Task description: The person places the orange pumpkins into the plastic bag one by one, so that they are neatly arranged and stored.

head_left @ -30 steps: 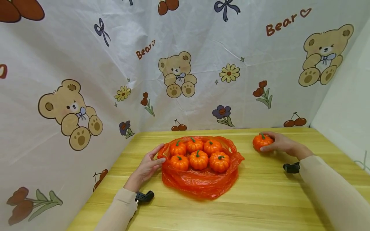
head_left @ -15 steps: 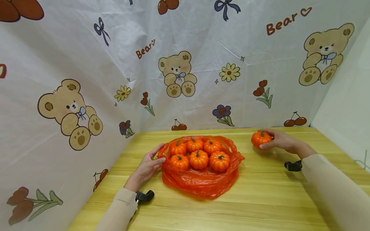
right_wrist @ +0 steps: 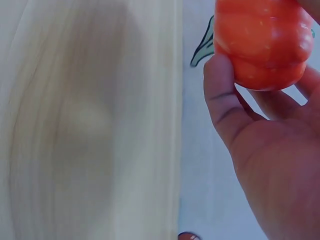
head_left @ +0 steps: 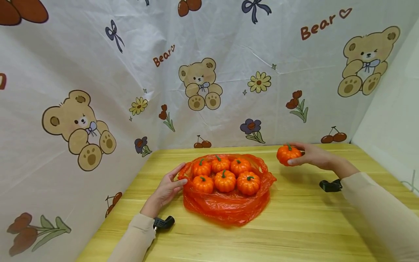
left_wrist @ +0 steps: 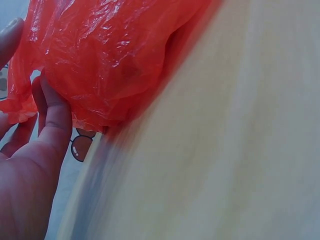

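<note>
In the head view, a red plastic bag (head_left: 226, 213) lies spread open in the middle of the table. Several small orange pumpkins with green stems sit inside, among them a front one (head_left: 225, 182). My left hand (head_left: 166, 188) holds the bag's left rim between thumb and fingers; the left wrist view shows crinkled plastic at the fingertips. To the right of the bag, my right hand (head_left: 312, 156) grips another small orange pumpkin (head_left: 287, 155) from its right side, raised off the table. The right wrist view shows this pumpkin (right_wrist: 262, 42) between thumb and fingers.
The wooden table (head_left: 248, 243) meets a white cloth backdrop (head_left: 229, 123) printed with bears and flowers at the back and left. A plain white wall (head_left: 389, 145) stands on the right. Black wrist devices sit at both cuffs.
My right hand has lifted the pumpkin off the table and carried it slightly leftward, toward the bag. The left hand and the bag stay where they were.
</note>
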Demonstrator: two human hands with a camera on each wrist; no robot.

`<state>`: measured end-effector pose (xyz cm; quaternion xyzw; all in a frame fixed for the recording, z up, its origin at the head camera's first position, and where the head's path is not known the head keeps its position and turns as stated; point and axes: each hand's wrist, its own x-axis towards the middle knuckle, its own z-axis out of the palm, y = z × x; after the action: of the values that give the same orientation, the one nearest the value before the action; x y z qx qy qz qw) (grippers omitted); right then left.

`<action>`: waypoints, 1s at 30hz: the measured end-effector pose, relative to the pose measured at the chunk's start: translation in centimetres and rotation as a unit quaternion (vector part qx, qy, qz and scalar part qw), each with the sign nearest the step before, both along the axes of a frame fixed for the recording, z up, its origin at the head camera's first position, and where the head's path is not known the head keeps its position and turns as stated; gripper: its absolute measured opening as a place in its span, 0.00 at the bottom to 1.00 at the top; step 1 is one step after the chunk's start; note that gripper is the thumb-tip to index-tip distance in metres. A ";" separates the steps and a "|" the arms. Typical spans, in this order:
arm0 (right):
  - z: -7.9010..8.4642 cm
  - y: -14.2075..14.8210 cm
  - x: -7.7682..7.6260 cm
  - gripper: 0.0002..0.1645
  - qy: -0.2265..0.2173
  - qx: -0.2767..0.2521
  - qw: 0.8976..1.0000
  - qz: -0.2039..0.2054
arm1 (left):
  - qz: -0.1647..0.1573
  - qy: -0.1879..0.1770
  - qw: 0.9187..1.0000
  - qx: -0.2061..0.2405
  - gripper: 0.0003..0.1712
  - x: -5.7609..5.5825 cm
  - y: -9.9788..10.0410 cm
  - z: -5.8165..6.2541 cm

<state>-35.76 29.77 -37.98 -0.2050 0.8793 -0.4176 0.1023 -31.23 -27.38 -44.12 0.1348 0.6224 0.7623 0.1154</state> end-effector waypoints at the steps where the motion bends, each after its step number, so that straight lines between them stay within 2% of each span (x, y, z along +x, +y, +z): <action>1: 0.3 -0.3 0.1 0.51 0.000 -0.004 1.000 0.003 | 0.000 0.000 1.000 0.001 0.46 0.0 0.0 0.0; 12: 2.0 -3.9 0.9 0.50 -0.016 -0.006 0.999 0.031 | -0.002 -0.003 1.000 0.008 0.47 0.3 0.1 0.4; 20: 3.6 -6.5 1.9 0.49 -0.003 0.007 0.998 0.062 | 0.000 -0.003 1.000 0.005 0.47 0.3 0.1 0.1; 24: 4.2 -7.7 1.9 0.46 -0.009 -0.005 0.996 0.088 | 0.003 0.000 1.000 -0.002 0.45 0.1 0.1 0.1; 30: 4.8 -9.6 1.7 0.45 -0.017 0.004 0.994 0.110 | 0.000 0.001 1.000 -0.005 0.46 0.0 0.0 0.0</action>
<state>-34.02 20.19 -33.17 -0.2926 0.8512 -0.4037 0.1638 -31.25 -27.39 -44.12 0.1353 0.6262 0.7591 0.1156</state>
